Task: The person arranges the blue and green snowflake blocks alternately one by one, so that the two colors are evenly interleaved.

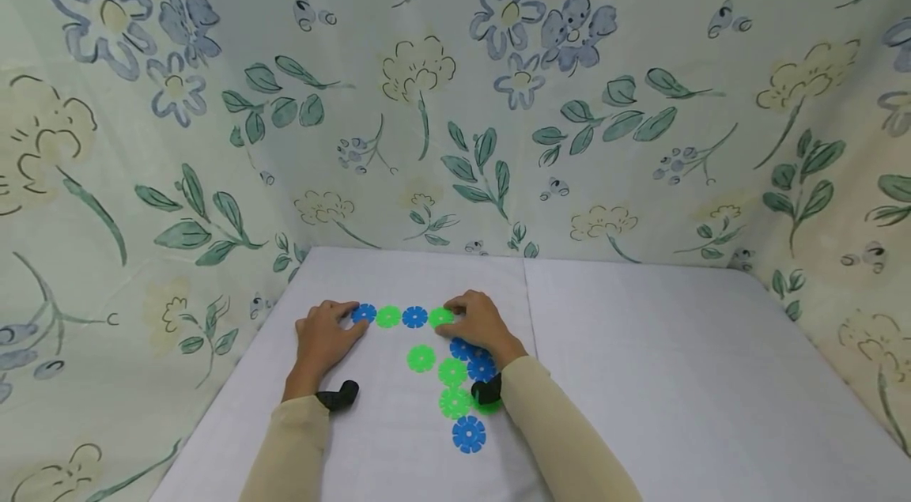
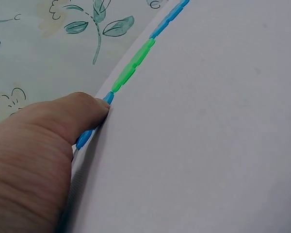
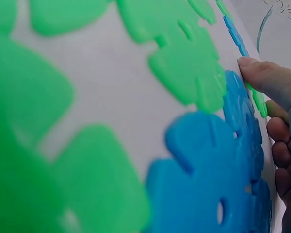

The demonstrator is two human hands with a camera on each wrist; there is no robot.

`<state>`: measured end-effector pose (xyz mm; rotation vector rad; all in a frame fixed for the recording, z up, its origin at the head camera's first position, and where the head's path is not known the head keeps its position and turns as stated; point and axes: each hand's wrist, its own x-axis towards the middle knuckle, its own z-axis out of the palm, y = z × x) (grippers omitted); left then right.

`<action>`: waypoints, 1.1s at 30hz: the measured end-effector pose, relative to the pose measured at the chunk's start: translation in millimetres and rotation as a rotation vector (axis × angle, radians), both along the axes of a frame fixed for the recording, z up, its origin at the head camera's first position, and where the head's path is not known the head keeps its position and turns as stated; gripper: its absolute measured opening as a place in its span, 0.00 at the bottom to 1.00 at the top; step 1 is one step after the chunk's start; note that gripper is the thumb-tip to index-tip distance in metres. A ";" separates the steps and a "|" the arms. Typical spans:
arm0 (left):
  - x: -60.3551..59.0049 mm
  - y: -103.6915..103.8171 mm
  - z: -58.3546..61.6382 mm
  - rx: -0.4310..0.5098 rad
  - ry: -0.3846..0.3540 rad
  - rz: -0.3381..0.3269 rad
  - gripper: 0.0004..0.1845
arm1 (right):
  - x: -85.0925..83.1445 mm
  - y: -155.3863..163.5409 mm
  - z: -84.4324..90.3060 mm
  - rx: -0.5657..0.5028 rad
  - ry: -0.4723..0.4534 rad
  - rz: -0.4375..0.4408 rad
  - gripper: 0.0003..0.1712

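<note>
In the head view, flower-shaped plastic discs with slotted rims lie flat in a straight row, blue and green by turns. My left hand is at the row's left end, thumb and index finger pinching the edges of a blue disc. At the other end my right hand pinches a green disc between thumb and forefinger. Between them lie another green disc and another blue disc. The left thumb partly covers its disc in the left wrist view.
Nearer my body is a loose cluster with a green disc, a blue disc and several others, some under my right forearm. A white cloth covers the table. Behind it hangs a floral curtain. Each wrist wears a black camera.
</note>
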<state>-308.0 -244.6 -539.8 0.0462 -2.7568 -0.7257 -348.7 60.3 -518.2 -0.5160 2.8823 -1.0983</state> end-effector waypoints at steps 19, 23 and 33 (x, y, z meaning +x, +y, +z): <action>0.2 0.7 1.8 -0.007 -0.009 -0.013 0.27 | 1.6 23.6 23.1 -0.036 0.035 0.090 0.22; 0.6 0.0 3.6 -0.006 0.001 -0.012 0.27 | 3.3 30.2 31.4 -0.041 0.081 0.105 0.22; 0.3 0.6 1.4 -0.015 -0.006 -0.005 0.28 | 16.5 37.4 52.0 -0.043 0.162 0.111 0.19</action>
